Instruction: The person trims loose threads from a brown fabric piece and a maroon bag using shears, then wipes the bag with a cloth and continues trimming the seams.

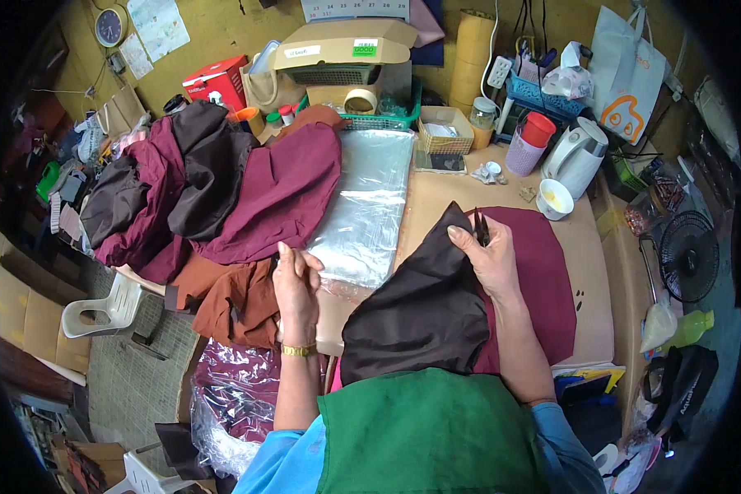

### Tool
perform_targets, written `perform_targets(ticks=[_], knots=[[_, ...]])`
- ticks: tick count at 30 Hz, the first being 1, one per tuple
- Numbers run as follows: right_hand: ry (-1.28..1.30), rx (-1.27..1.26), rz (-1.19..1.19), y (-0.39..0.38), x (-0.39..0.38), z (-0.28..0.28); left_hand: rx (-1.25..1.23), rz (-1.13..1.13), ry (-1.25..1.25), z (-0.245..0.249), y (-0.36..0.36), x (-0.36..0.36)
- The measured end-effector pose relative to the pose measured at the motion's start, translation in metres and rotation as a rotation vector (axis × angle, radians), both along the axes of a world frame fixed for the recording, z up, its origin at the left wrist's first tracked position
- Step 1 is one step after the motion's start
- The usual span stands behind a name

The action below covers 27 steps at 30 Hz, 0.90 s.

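My right hand (pixel 496 257) is closed around small black thread snips (pixel 480 224), whose pointed tips stick up past the fingers. Thumb and fingers of the same hand also grip the raised corner of a dark brown cloth piece (pixel 416 309), which hangs toward my lap. Under it lies a maroon side of the fabric (pixel 543 280), spread on the table. My left hand (pixel 296 284) is raised in front of the fabric pile, fingers curled and pressed together. Whatever it may pinch is too small to make out.
Maroon and dark brown garments (pixel 214 181) are heaped at the left, with rust-brown cloth (pixel 230 296) below. Clear plastic bags (pixel 370 206) lie mid-table. A white bowl (pixel 555 200) and an electric kettle (pixel 578 156) stand at the right, near a black fan (pixel 688 255).
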State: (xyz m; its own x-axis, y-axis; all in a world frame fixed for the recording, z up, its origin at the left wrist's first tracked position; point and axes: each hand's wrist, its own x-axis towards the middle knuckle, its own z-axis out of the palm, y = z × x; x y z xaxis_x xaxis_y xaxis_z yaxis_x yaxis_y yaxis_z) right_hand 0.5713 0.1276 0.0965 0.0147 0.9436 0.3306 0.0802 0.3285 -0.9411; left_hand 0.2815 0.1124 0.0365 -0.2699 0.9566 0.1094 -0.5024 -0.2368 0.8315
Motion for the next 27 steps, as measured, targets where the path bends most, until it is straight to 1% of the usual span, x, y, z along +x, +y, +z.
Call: perform_targets(ticks=[1, 3, 4, 6, 8, 9, 10, 13, 14, 16, 17, 18, 19, 21, 22, 23, 24, 25, 27], knots=[[-0.016, -0.053, 0.015, -0.004, 0.001, 0.004, 0.001, 0.002, 0.003, 0.001, -0.001, -0.001], [-0.029, -0.063, 0.021, -0.007, -0.002, 0.005, -0.052, -0.054, 0.390, 0.006, -0.005, 0.001], [-0.047, -0.077, 0.028, -0.008, -0.004, 0.005, 0.033, -0.156, 0.444, 0.009, -0.007, 0.008], [-0.059, -0.051, 0.029, -0.010, -0.008, 0.007, 0.267, -0.119, 0.739, 0.018, -0.002, 0.038], [-0.069, -0.020, 0.028, -0.010, -0.010, 0.008, 0.142, -0.256, 0.820, 0.040, -0.009, 0.055], [-0.057, -0.007, 0.027, -0.011, -0.011, 0.008, 0.141, -0.280, 0.863, 0.043, -0.007, 0.062], [-0.045, 0.006, 0.025, -0.012, -0.010, 0.008, 0.142, -0.281, 0.862, 0.040, -0.006, 0.062], [-0.085, 0.059, -0.031, -0.015, -0.005, 0.014, 0.098, -0.291, 0.654, 0.035, -0.005, 0.063], [-0.085, 0.059, -0.034, -0.015, -0.002, 0.014, 0.099, -0.294, 0.654, 0.035, -0.006, 0.059], [-0.072, 0.061, -0.050, -0.015, 0.002, 0.014, -0.144, -0.397, 0.535, 0.036, -0.008, 0.048], [-0.070, 0.060, -0.048, -0.015, 0.001, 0.015, -0.088, -0.327, 0.564, 0.035, -0.011, 0.047], [-0.015, 0.071, -0.047, -0.016, 0.001, 0.019, -0.089, -0.324, 0.565, 0.034, -0.013, 0.044], [0.039, 0.081, -0.047, -0.015, 0.000, 0.021, -0.066, -0.229, 0.575, 0.034, -0.014, 0.038], [0.024, 0.088, -0.058, -0.012, 0.007, 0.017, -0.052, -0.061, 0.623, 0.039, -0.017, 0.022], [0.008, 0.095, -0.071, -0.011, 0.010, 0.014, -0.041, 0.024, 0.670, 0.028, -0.013, 0.006], [0.007, 0.086, -0.068, -0.010, 0.013, 0.011, 0.008, 0.002, 0.457, 0.016, -0.010, -0.014], [0.008, 0.084, -0.067, -0.010, 0.012, 0.011, 0.055, -0.019, 0.243, 0.016, -0.010, -0.023], [0.014, 0.085, -0.051, -0.011, 0.010, 0.011, 0.052, -0.015, 0.245, 0.014, -0.011, -0.022], [0.022, 0.088, -0.034, -0.013, 0.005, 0.014, 0.125, -0.036, 0.588, 0.016, -0.009, -0.009]])
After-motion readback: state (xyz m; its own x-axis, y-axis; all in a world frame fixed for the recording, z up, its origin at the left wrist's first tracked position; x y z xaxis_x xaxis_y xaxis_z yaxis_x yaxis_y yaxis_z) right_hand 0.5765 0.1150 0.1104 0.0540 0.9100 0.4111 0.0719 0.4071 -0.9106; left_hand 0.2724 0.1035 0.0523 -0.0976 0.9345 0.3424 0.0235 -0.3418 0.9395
